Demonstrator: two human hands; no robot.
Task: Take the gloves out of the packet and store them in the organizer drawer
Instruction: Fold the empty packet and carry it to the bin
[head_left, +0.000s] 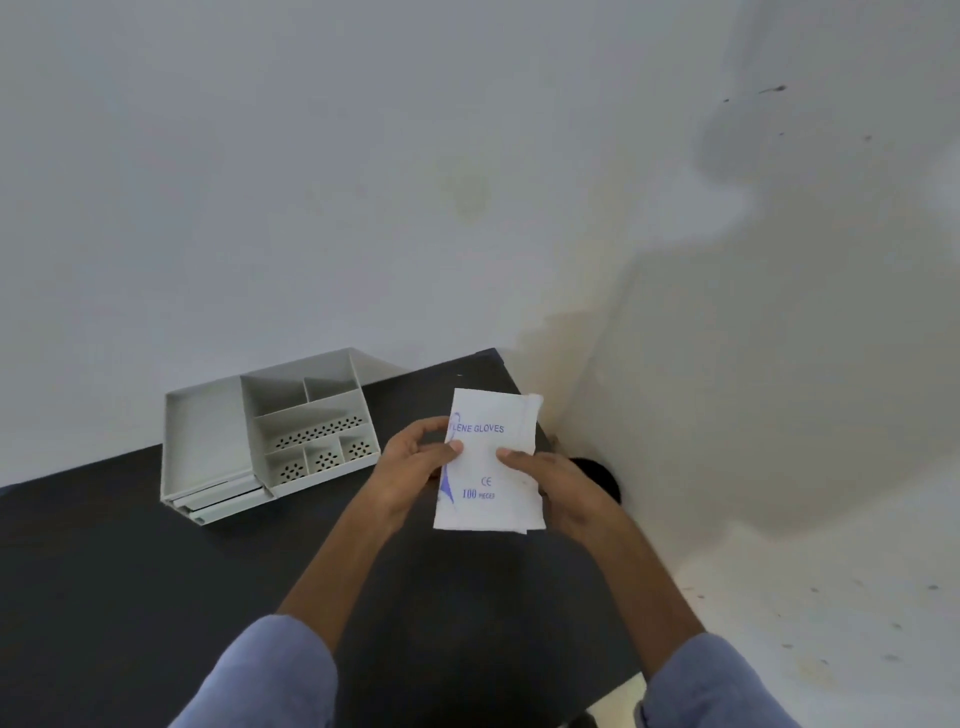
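A white packet of gloves (491, 467) with blue print is held upright above the black table (130, 571), near its right edge. My left hand (415, 462) grips the packet's left side, thumb on the front. My right hand (550, 483) grips its right side, thumb pressed on the front. The packet's top edge looks torn and ragged; no gloves show outside it. The grey organizer (260, 436) stands to the left on the table, with several open compartments on top and its drawers (223, 501) at the lower front.
A white wall rises right behind the table and meets a side wall at the right. A dark round object (602, 475) sits at the corner, behind my right hand. Pale floor lies to the right of the table edge.
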